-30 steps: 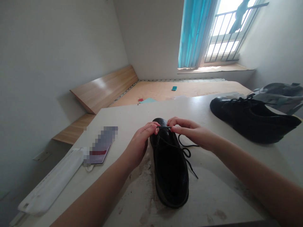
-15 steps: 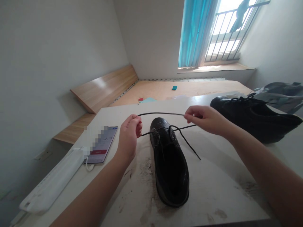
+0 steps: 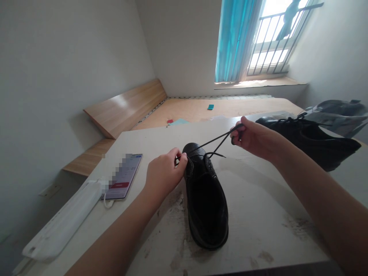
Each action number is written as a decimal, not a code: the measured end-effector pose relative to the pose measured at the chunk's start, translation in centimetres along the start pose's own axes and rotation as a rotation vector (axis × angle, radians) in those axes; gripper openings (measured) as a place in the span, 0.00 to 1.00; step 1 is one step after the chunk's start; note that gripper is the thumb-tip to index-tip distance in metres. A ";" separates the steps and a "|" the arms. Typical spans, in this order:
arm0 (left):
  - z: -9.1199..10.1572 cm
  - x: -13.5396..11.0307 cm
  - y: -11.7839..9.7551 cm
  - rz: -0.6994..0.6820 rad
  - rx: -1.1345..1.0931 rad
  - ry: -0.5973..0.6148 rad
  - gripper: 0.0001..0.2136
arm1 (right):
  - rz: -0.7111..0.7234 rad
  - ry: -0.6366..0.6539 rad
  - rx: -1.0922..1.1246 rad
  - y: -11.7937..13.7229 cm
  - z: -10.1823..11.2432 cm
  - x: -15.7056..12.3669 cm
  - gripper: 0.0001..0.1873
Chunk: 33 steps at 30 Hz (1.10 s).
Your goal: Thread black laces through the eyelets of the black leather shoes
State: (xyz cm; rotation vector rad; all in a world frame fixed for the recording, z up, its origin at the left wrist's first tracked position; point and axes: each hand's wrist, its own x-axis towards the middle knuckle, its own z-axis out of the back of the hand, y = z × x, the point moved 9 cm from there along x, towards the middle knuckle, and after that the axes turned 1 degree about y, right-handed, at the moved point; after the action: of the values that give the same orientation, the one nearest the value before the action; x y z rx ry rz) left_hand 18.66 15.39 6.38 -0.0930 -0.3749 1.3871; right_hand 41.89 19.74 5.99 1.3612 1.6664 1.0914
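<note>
Right of the shoe (image 3: 207,199), bare table (image 3: 258,214) gives open passage as far as the second shoe (image 3: 310,143), which blocks the far right corner. The taut lace (image 3: 218,138) slants from the shoe's toe up to the right hand (image 3: 253,140) and bars the space above the toe. At the left edge, a phone (image 3: 125,176) and a long white box (image 3: 63,226) obstruct.

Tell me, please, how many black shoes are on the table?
2. One shoe lies mid-table between the left hand and right hand, both gripping its lace; the other shoe lies far right.
</note>
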 end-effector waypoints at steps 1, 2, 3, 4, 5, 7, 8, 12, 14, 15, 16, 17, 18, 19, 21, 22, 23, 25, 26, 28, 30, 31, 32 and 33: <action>-0.1 0.0 -0.1 -0.017 0.010 0.008 0.18 | -0.009 -0.017 0.034 -0.1 -0.1 0.0 0.17; -0.1 0.0 -0.3 -0.040 0.021 0.008 0.19 | -0.012 -0.024 0.048 -0.1 -0.2 0.0 0.16; 0.0 0.0 -0.5 -0.065 0.026 -0.007 0.20 | -0.009 -0.022 0.054 -0.1 -0.5 -0.1 0.16; 0.2 0.0 -0.7 -0.092 0.018 -0.035 0.20 | -0.001 -0.012 0.058 0.0 -0.8 -0.2 0.17; 0.4 0.0 -1.0 -0.124 -0.005 -0.068 0.19 | 0.006 0.003 0.063 0.2 -1.1 -0.4 0.17; 1.0 0.0 -1.4 -0.195 -0.082 -0.138 0.16 | 0.021 0.033 0.066 0.7 -1.6 -0.7 0.18; 1.3 -0.1 -1.6 -0.227 -0.127 -0.170 0.15 | 0.036 0.044 0.053 1.1 -1.7 -0.9 0.19; 2.4 -0.6 -2.1 -0.318 -0.314 -0.259 0.12 | 0.123 0.055 -0.132 2.2 -1.4 -1.2 0.20; 2.5 -0.8 -2.1 -0.345 -0.454 -0.261 0.11 | 0.122 0.042 -0.406 1.7 -1.3 -1.1 0.19; 2.4 -0.7 -2.0 -0.340 -0.536 -0.246 0.11 | 0.117 0.036 -0.595 1.2 -1.4 -1.1 0.19; 2.2 -0.6 -1.8 -0.316 -0.617 -0.221 0.10 | 0.114 0.040 -0.785 0.5 -1.7 -1.0 0.19; 1.8 -0.4 -1.4 -0.276 -0.692 -0.194 0.09 | 0.107 0.061 -0.947 -0.3 -2.2 -1.1 0.19; 1.3 -0.2 -0.9 -0.225 -0.761 -0.169 0.09 | 0.090 0.103 -1.064 -1.2 -2.7 -1.1 0.19; 0.9 0.1 -0.4 -0.172 -0.821 -0.152 0.09 | 0.062 0.167 -1.132 -2.3 -3.4 -1.2 0.18; 0.3 0.5 0.4 -0.085 -0.937 -0.146 0.10 | -0.033 0.306 -1.175 -4.3 -4.4 -1.6 0.18; 0.1 0.6 0.8 -0.054 -0.993 -0.153 0.11 | -0.072 0.349 -1.188 -5.0 -4.6 -1.7 0.19; -0.1 0.7 1.0 -0.032 -1.044 -0.160 0.11 | -0.094 0.369 -1.208 -5.2 -4.6 -1.8 0.20; -0.5 0.9 1.2 -0.013 -1.121 -0.151 0.11 | -0.076 0.371 -1.258 -4.9 -4.6 -1.8 0.20; -0.7 0.9 1.2 -0.019 -1.142 -0.143 0.12 | -0.050 0.372 -1.282 -4.6 -4.6 -1.7 0.20; -0.7 0.8 1.0 -0.041 -1.138 -0.139 0.12 | -0.002 0.394 -1.318 -4.1 -4.7 -1.6 0.20; -0.5 0.7 1.0 -0.049 -1.107 -0.151 0.13 | 0.029 0.387 -1.316 -3.8 -4.6 -1.5 0.21; -0.5 0.7 1.1 -0.044 -1.089 -0.160 0.13 | 0.039 0.362 -1.293 -3.6 -4.5 -1.3 0.21; -0.4 0.7 1.2 -0.037 -1.077 -0.168 0.13 | 0.049 0.330 -1.255 -3.4 -4.3 -1.2 0.21; -0.4 0.7 1.3 -0.031 -1.075 -0.172 0.13 | 0.061 0.291 -1.205 -3.1 -4.2 -1.1 0.20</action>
State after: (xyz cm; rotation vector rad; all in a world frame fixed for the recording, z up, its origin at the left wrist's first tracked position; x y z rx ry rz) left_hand 17.63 16.36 5.80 -0.8435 -1.2292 1.0313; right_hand 37.14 17.64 4.76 0.4589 0.7778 1.9215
